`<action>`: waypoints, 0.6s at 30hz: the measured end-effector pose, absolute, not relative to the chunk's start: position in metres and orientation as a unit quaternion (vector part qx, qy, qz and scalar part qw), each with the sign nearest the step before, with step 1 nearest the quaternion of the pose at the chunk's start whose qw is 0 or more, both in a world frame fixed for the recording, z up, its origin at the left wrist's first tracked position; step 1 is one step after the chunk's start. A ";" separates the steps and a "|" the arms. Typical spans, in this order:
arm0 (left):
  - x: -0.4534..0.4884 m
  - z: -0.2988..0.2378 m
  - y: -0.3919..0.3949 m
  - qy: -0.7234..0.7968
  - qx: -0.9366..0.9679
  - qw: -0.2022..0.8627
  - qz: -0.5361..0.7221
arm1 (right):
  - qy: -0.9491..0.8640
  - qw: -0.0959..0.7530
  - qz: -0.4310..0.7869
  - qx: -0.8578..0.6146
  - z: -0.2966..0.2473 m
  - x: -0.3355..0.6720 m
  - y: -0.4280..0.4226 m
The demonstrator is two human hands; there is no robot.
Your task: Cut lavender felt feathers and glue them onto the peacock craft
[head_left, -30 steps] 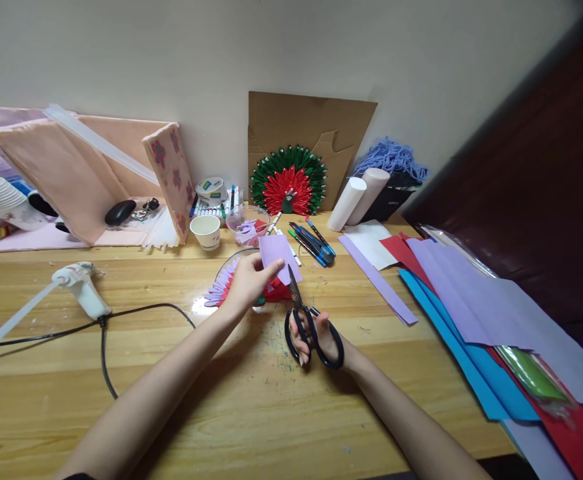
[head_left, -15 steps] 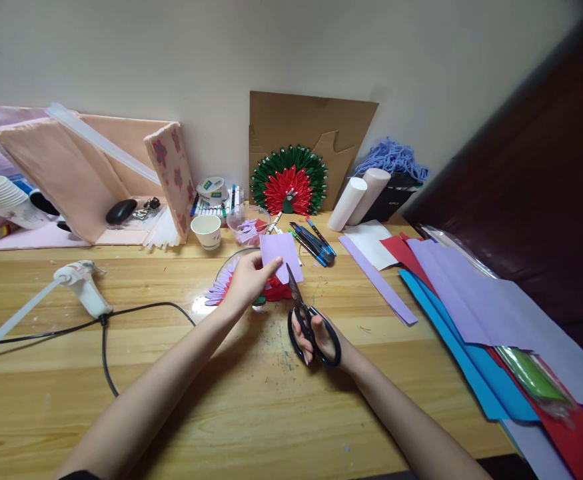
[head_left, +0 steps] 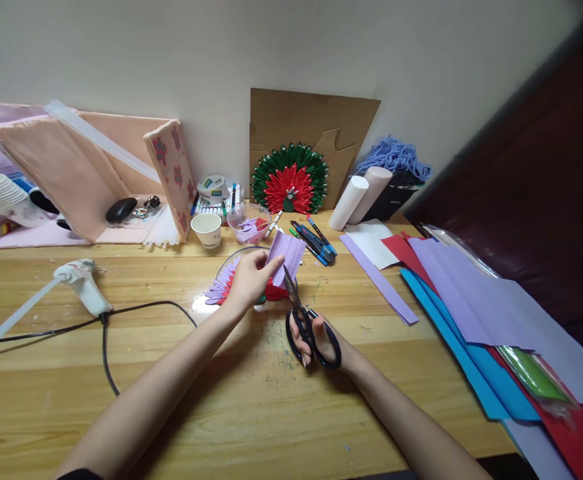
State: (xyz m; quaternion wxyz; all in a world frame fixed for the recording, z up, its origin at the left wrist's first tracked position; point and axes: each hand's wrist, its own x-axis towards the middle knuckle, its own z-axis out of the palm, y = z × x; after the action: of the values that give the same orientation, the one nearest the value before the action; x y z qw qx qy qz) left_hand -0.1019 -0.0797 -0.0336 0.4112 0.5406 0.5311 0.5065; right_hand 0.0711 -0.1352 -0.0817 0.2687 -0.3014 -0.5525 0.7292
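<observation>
My left hand (head_left: 248, 283) pinches a small lilac piece of paper (head_left: 287, 255) above the wooden table (head_left: 171, 400). In my right hand (head_left: 324, 340) are black-handled scissors (head_left: 307, 321), fingers through the loops, blades nearly closed and their tips at the paper's lower edge. Just behind my left hand lies a half-made fan of lilac and red paper petals (head_left: 224, 285) on a clear round dish.
A glue gun (head_left: 82, 285) with a black cord lies at left. Coloured paper sheets (head_left: 476, 300) cover the right side. Pens (head_left: 314, 241), a paper cup (head_left: 206, 231), a small bowl of scraps (head_left: 248, 225), a finished red-green fan (head_left: 289, 180) and white rolls (head_left: 358, 197) stand by the wall.
The lilac paper has turned and tilted to the right in my left hand. The scissors' handles have drawn together and the blades have moved slightly up-left to the paper.
</observation>
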 end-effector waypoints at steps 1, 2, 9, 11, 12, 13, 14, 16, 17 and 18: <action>-0.101 -0.033 -0.081 0.529 0.543 0.407 0.510 | -0.544 0.273 0.734 -0.301 -0.082 0.071 -0.135; -0.100 -0.033 -0.082 0.526 0.544 0.406 0.513 | -0.536 0.277 0.739 -0.300 -0.082 0.070 -0.135; -0.097 -0.030 -0.084 0.513 0.545 0.414 0.518 | -0.516 0.295 0.750 -0.288 -0.087 0.068 -0.134; -0.097 -0.029 -0.085 0.517 0.547 0.410 0.515 | -0.518 0.296 0.750 -0.285 -0.089 0.068 -0.133; -0.097 -0.029 -0.085 0.518 0.547 0.410 0.514 | -0.519 0.295 0.750 -0.285 -0.090 0.068 -0.133; -0.097 -0.028 -0.086 0.517 0.547 0.413 0.513 | -0.521 0.296 0.748 -0.287 -0.091 0.068 -0.133; -0.097 -0.027 -0.086 0.515 0.545 0.416 0.514 | -0.522 0.298 0.745 -0.288 -0.092 0.068 -0.133; -0.098 -0.026 -0.085 0.512 0.542 0.420 0.517 | -0.524 0.300 0.742 -0.290 -0.092 0.068 -0.133; -0.099 -0.025 -0.085 0.512 0.540 0.422 0.519 | -0.524 0.301 0.742 -0.291 -0.091 0.068 -0.133; -0.100 -0.025 -0.084 0.512 0.537 0.424 0.519 | -0.525 0.301 0.741 -0.290 -0.091 0.068 -0.133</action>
State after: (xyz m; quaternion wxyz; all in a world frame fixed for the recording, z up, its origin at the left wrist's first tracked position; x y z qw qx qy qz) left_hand -0.0998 -0.0838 -0.0252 0.4245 0.5374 0.5117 0.5188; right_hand 0.0685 -0.1330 -0.0910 0.3010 -0.2900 -0.5251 0.7413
